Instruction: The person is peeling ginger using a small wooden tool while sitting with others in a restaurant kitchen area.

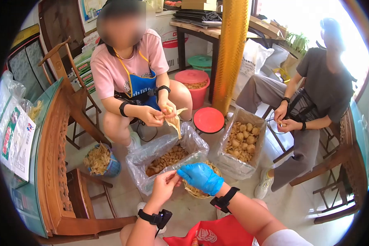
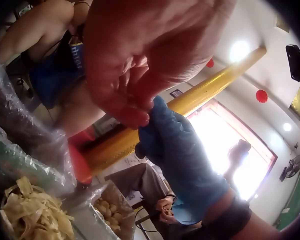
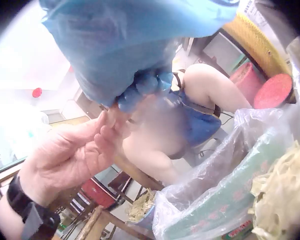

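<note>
My bare left hand (image 1: 164, 189) and my right hand (image 1: 204, 178), in a blue glove (image 2: 177, 150), meet fingertip to fingertip over the front of a box. In the left wrist view the left thumb and fingers bend in right at the glove's fingertips. The right wrist view has the gloved fingers (image 3: 140, 90) curled against the left fingertips. I cannot tell whether anything small is between them. Beneath is the box with a clear plastic liner (image 1: 137, 166), holding many brownish pieces (image 1: 171, 159). A round container of pale yellow strips (image 3: 285, 192) sits just below the glove, partly hidden by it.
Opposite, a person in a blue apron (image 1: 141, 84) handles a pale husk (image 1: 174, 123). At right another person in grey (image 1: 328, 78) sits by a lined box of round brown pieces (image 1: 246, 139). A red stool (image 1: 209, 120), a blue bucket of peelings (image 1: 99, 160) and wooden chairs stand around.
</note>
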### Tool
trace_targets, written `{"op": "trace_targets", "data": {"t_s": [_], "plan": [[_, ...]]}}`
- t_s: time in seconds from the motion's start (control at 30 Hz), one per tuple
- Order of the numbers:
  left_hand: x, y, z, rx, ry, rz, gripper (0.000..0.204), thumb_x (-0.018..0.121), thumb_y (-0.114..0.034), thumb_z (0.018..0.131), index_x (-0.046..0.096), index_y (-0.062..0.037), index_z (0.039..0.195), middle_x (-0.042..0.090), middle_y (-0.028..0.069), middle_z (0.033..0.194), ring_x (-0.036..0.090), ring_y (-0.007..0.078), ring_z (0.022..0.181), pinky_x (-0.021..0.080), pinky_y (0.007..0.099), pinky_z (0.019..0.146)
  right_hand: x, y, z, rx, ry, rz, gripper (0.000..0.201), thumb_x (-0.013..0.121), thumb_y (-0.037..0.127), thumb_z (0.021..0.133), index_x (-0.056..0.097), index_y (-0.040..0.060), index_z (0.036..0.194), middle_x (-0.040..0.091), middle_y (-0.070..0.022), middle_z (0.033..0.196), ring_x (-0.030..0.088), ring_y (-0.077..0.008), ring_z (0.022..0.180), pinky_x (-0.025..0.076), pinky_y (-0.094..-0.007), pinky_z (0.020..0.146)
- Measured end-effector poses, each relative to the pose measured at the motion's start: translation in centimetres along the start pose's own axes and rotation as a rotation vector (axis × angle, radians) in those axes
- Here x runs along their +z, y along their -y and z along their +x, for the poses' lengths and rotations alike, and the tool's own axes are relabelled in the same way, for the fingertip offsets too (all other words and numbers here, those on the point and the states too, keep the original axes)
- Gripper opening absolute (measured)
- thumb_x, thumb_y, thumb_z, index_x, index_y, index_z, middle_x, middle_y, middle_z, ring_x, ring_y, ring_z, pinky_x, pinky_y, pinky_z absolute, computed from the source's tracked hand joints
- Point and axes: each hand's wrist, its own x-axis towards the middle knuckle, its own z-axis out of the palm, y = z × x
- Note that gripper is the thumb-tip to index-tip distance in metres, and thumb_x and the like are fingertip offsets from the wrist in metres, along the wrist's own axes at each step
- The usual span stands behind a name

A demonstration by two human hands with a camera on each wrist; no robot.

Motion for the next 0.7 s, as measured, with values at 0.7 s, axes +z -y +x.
{"op": "trace_targets", "data": {"t_s": [0.7], "plan": [[-2.3,-1.1,-2.0,0.073,-0.046,0.017,0.028,0.053,-0.006,0.092,0.057,0.0056,0.117,0.065,0.0067,0.085,0.058,0.0103,0.07,0.048,0.0239,0.064,4.2,1.4,1.4,0.054,-0.092,0.209,0.029,0.045,0.026,0.095,0.061,0.0032,0.09,0.064,-0.0182,0.08,0.063,-0.0336,0.074,0.05,-0.0383,0.066]]}}
